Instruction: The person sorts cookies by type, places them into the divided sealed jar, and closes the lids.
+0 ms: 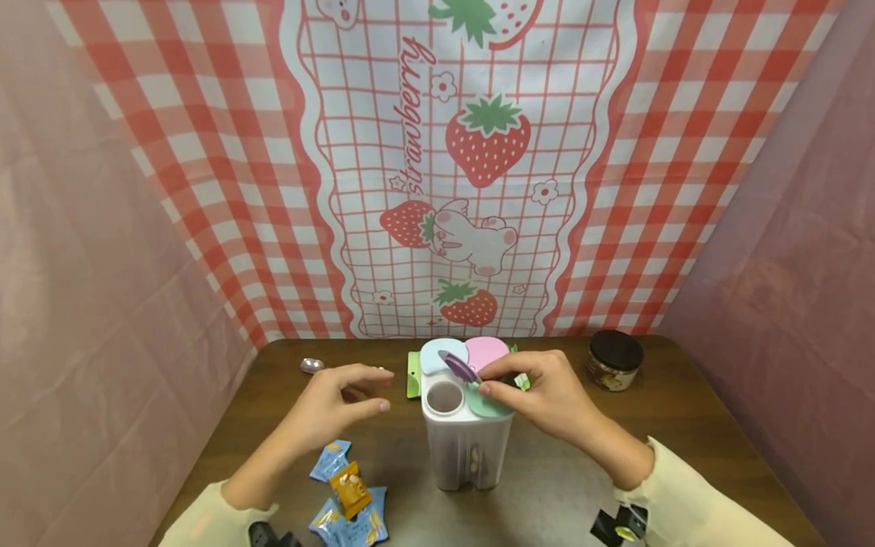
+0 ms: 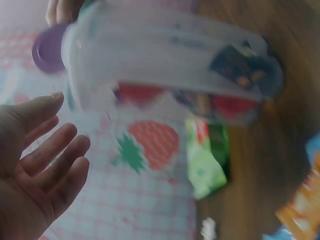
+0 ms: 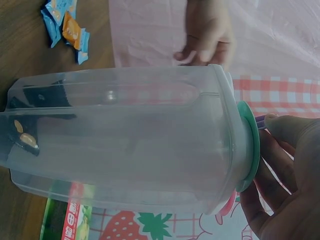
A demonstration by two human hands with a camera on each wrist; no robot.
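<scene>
A tall translucent storage container [image 1: 467, 448] stands upright on the table, with separate round openings on top. Light blue [image 1: 443, 355], pink [image 1: 487, 351] and green [image 1: 488, 403] lids cover three of them; the front left opening [image 1: 445, 397] is uncovered. My right hand [image 1: 547, 391] pinches a purple lid [image 1: 456, 366] between thumb and fingers, tilted above the top. Left of the container, my left hand [image 1: 335, 406] hovers with relaxed fingers, apart from it and holding nothing. Dark packets [image 3: 37, 102] lie at the bottom of the container, seen blurrily through the wall.
Several blue snack packets [image 1: 331, 460] and an orange packet [image 1: 351, 490] lie at the front left. A spoon [image 1: 311, 365] is at the back left. Behind the container is a green package [image 1: 413, 374]. A black-lidded jar [image 1: 615, 360] stands at the back right, near the patterned cloth.
</scene>
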